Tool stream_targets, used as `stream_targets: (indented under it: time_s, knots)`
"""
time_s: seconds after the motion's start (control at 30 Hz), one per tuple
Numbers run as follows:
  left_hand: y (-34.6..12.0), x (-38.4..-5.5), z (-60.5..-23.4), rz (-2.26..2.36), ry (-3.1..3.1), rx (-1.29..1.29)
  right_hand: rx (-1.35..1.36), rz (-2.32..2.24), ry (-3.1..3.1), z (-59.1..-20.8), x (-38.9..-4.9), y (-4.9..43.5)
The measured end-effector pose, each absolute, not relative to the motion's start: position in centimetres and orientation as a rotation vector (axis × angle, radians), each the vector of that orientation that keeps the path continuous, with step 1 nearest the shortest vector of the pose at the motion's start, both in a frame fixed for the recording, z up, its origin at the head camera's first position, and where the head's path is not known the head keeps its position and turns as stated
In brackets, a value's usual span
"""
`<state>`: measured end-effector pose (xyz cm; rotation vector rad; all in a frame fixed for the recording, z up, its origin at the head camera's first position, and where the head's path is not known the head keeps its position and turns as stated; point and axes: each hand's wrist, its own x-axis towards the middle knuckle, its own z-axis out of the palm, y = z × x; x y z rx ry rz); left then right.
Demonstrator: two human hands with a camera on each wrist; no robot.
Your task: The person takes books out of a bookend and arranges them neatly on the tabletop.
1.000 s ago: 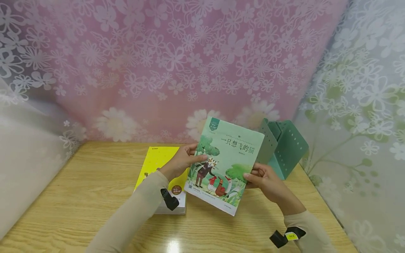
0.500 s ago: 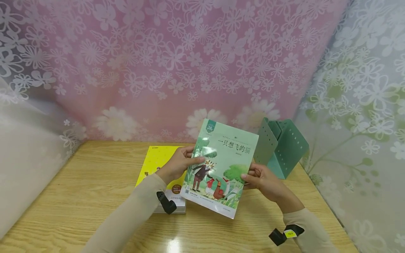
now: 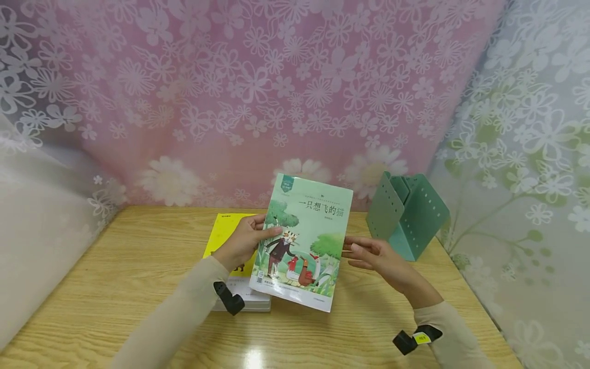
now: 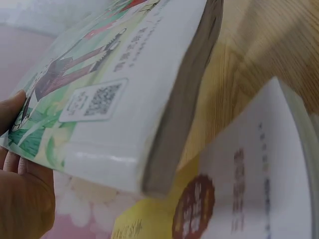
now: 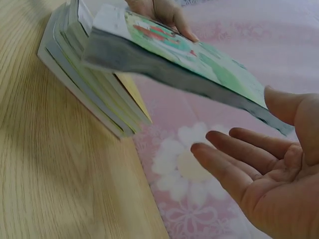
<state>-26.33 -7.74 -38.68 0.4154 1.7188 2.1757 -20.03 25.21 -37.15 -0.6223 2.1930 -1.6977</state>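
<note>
My left hand point(image 3: 240, 242) grips a green picture-covered book point(image 3: 318, 225) by its left edge, thumb on the front cover and fingers behind. The book is tilted and held above the table, its cover facing up toward me. Beside its right edge, my right hand point(image 3: 384, 264) has its fingers spread and loosely straight. In the right wrist view, the right thumb point(image 5: 284, 105) is close to the book's page edge; whether it touches I cannot tell. A yellow-covered book point(image 3: 221, 230) lies on top of a stack, partly hidden behind the left hand and the green book.
Thick page edges of the stack point(image 5: 92, 82) show in the right wrist view. A green metal bookend point(image 3: 421, 220) with punched holes stands at the table's back right. The wooden table point(image 3: 138, 256) meets a pink floral curtain point(image 3: 230, 102) behind and pale curtains at both sides.
The green book has moved left with my left hand, over more of the yellow book. My right hand has let go of its right edge and its fingers have opened.
</note>
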Motion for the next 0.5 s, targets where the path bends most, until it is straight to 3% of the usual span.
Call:
stream_targets:
  time_s: [0.5]
  knots:
    - [-15.3,-27.0,-39.7,2.137,1.812,0.059,-0.613,-1.630,2.415,-36.5,-19.6,27.6]
